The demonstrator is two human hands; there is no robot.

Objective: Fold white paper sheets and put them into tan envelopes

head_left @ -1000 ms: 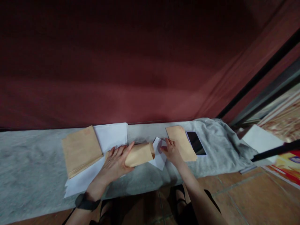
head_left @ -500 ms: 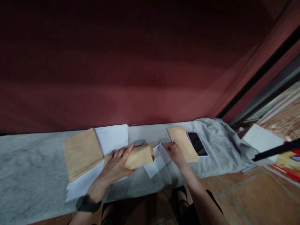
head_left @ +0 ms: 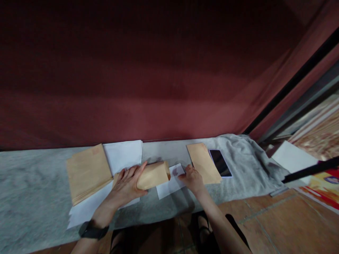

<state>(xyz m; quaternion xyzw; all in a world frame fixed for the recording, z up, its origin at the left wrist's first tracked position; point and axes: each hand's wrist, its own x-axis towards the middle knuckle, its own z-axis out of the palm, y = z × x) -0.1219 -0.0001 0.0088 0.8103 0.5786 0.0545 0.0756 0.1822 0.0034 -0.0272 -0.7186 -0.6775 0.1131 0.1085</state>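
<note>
My left hand [head_left: 128,183] lies across a brown envelope [head_left: 154,174] on the grey cloth-covered ledge [head_left: 34,183], fingers stretched flat over it, pinning it down. The envelope's open end faces right. My right hand [head_left: 192,179] has its fingers closed on the right end of a folded white sheet [head_left: 169,182] that lies flat, its left end at the envelope's mouth. A single brown envelope [head_left: 203,162] lies just right of that hand.
A stack of brown envelopes [head_left: 86,173] sits on white sheets [head_left: 123,154] at the left. A dark phone [head_left: 220,162] lies beside the right envelope. The red wall rises behind the ledge; tiled floor, more paper [head_left: 292,158] and a black bar lie to the right.
My right hand has drawn the folded white sheet down and to the left, laying it flat at the envelope's open end. My left hand has stayed on the envelope.
</note>
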